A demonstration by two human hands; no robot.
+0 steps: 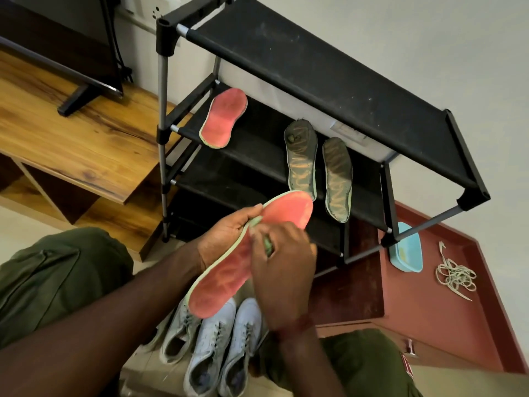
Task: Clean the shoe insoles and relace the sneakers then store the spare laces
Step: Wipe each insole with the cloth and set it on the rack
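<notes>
In front of the rack (329, 81), the left hand (226, 236) grips the insole (223, 282) by its edge. The right hand (282, 276), fingers curled, pinches a blurred green thing (267, 245) against the insole's top face.

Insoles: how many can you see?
4: a red insole in the left hand, a second red insole on the rack shelf, two dark insoles further right. Others may be hidden.

A black shoe rack (315, 67) stands between a wooden cabinet (71, 138) and a red cabinet (443, 310), pale wall (429, 38) behind.
</notes>
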